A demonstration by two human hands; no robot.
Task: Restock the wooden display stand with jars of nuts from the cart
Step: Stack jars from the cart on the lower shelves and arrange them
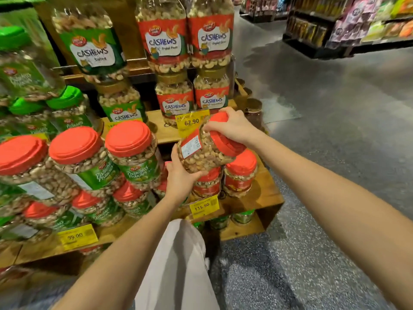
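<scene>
You hold one jar of nuts [204, 151] tilted above the wooden display stand [271, 193], right hand [232, 127] gripping its red lid, left hand [181, 177] cupping its base. Full and smooth-walled, it likely handles heavy and slippery; lid and base are the holds. Two red-lidded jars [240, 173] stand just beneath, three pistachio jars [131, 151] to their left.

Green-lidded clear plastic pistachio jar [21, 70] blurred, cropped at left edge; small white label [190, 147] on red-lidded nut jar [207, 153] illegible.
</scene>
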